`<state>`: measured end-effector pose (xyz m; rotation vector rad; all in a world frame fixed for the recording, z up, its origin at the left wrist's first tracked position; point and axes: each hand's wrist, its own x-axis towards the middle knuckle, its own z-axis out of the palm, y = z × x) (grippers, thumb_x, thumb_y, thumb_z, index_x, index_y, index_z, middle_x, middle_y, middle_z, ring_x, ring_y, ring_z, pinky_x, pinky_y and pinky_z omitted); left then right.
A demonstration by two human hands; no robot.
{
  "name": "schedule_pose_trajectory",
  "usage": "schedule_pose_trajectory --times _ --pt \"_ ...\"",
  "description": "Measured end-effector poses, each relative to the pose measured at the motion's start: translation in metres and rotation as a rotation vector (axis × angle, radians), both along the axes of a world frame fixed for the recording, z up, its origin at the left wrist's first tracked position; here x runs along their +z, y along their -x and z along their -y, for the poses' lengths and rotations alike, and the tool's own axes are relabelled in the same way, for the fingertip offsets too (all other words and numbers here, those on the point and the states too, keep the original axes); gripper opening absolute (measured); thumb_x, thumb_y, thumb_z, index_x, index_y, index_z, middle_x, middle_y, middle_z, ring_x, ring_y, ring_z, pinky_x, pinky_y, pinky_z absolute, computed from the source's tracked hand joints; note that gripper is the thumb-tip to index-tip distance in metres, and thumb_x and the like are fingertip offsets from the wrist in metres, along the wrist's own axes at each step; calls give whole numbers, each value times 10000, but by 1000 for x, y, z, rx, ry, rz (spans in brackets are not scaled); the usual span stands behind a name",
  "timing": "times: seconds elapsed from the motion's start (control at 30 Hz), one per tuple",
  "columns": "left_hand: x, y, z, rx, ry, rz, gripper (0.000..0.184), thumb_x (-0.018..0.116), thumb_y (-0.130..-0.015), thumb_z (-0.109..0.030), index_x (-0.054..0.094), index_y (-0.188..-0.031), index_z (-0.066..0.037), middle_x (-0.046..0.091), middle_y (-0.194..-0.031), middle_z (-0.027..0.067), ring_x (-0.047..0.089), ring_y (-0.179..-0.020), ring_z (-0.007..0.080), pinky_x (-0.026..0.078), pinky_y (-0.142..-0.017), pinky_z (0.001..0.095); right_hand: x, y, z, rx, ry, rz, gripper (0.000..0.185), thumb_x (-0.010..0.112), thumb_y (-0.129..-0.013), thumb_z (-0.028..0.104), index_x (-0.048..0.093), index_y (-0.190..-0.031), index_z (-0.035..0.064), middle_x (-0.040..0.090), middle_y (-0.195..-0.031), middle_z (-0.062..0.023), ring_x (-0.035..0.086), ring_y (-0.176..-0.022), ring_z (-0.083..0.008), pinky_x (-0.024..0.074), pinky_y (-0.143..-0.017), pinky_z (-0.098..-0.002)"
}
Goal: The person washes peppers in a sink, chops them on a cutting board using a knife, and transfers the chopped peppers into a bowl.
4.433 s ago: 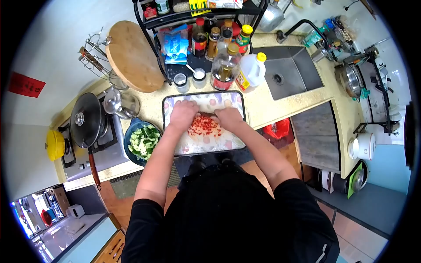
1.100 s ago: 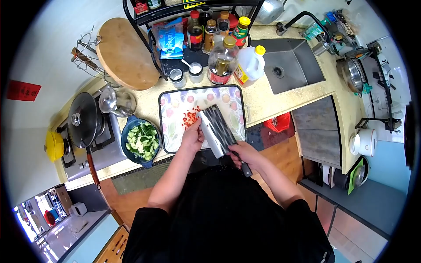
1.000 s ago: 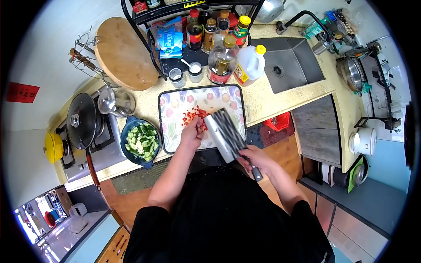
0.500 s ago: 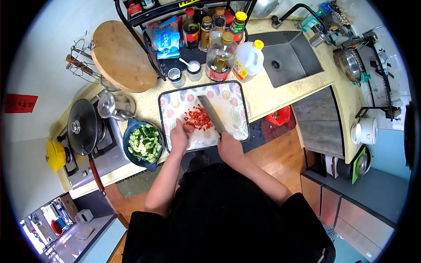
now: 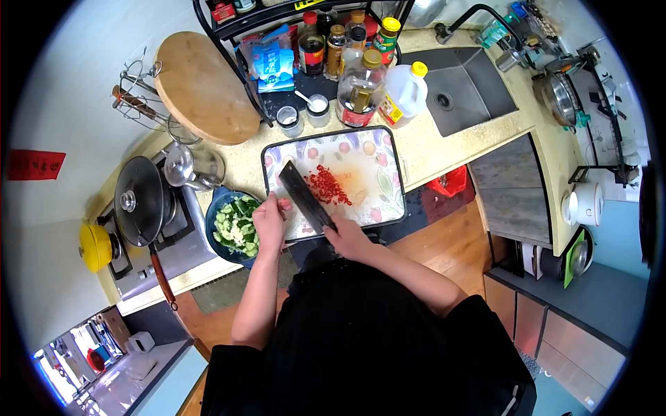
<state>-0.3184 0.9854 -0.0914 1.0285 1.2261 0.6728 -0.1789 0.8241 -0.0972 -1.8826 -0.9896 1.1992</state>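
My right hand [image 5: 347,238] is closed round the handle of a cleaver [image 5: 305,197]. Its dark blade lies across the left part of a floral-patterned cutting board [image 5: 378,197], just left of a pile of chopped red chili [image 5: 327,186]. Over the board's lower left edge is my left hand [image 5: 269,220], fingers curled in; whatever they may hold is hidden. Right beside that hand, on its left, stands a blue bowl [image 5: 211,220] of cut cucumber [image 5: 234,223] with minced pale bits, perhaps garlic, on top.
Behind the board stand two small jars [image 5: 290,123], a large glass jar [image 5: 361,93] and a white jug [image 5: 404,97]. A lidded wok [image 5: 139,201] sits on the stove at left, near a metal pot [image 5: 194,166]. The sink [image 5: 472,90] lies at the back right.
The cleaver has swung from the right side of the chili pile to its left. My left hand has drawn back left toward the bowl, its fingers more curled. The whole view has shifted slightly.
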Motion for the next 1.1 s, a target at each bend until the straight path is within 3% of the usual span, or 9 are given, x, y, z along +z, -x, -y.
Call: schedule_pose_trajectory --times 0.23,0.4,0.57,0.6,0.73,0.9,1.03,1.07,1.1 --pt "-16 3 3 -97 -6 -31 448 542 -1066 -295 733 -766 -23 677 -676 20 474 -519 69 360 -507 247 -26 -10 13 -145 -142 233 262 590 -975 212 589 -1076 -29 672 -864 -306 656 -855 -505 519 -769 -548" --pt "-31 -9 12 -201 -128 -57 431 571 -1058 -273 747 -769 -6 705 -711 26 501 -547 57 386 -536 237 29 -53 29 -230 69 -120 212 597 -1003 167 576 -1069 -33 660 -713 -191 635 -509 -242 505 -516 -394" --pt "-26 -42 13 -400 -455 -313 402 622 -1022 -268 742 -790 38 674 -623 78 564 -556 115 458 -568 308 28 -123 17 90 -125 591 197 644 -956 218 584 -978 32 672 -795 -253 652 -732 -465 530 -670 -531" --pt "-21 -49 13 -456 -472 -368 300 637 -943 -249 729 -797 -4 670 -765 215 654 -624 348 501 -586 411 26 -135 7 148 -100 655 191 651 -937 220 592 -975 43 683 -791 -223 670 -737 -440 533 -679 -536" --pt "-10 -61 22 -452 -690 -408 331 632 -945 -261 704 -766 7 660 -747 215 636 -656 410 489 -599 473 14 -153 -18 400 -178 816 168 611 -951 227 612 -983 63 688 -778 -179 689 -711 -390 554 -650 -493" --pt "-20 -30 33 -356 -540 -431 309 637 -952 -242 712 -792 12 661 -745 218 638 -640 392 496 -602 435 13 -148 -10 594 -173 856 158 606 -950 234 622 -965 78 686 -768 -132 699 -702 -349 560 -640 -465" --pt "-33 -6 44 -285 -372 -415 317 632 -970 -238 711 -815 26 657 -736 221 640 -611 330 501 -616 378 20 -145 18 417 -226 749 192 611 -960 259 614 -922 71 678 -759 -144 685 -716 -364 545 -633 -470" --pt "-37 0 46 -237 -406 -374 388 623 -1027 -242 723 -788 48 677 -656 72 596 -612 102 485 -604 289 23 -150 24 409 -236 712 205 616 -969 278 615 -933 76 673 -755 -152 679 -729 -375 536 -640 -480" --pt "-32 4 47 -179 -415 -349 388 620 -1030 -235 719 -782 46 679 -661 68 596 -619 101 485 -614 285 28 -156 30 470 -213 674 206 617 -971 284 616 -937 81 674 -757 -152 679 -732 -377 535 -645 -484"
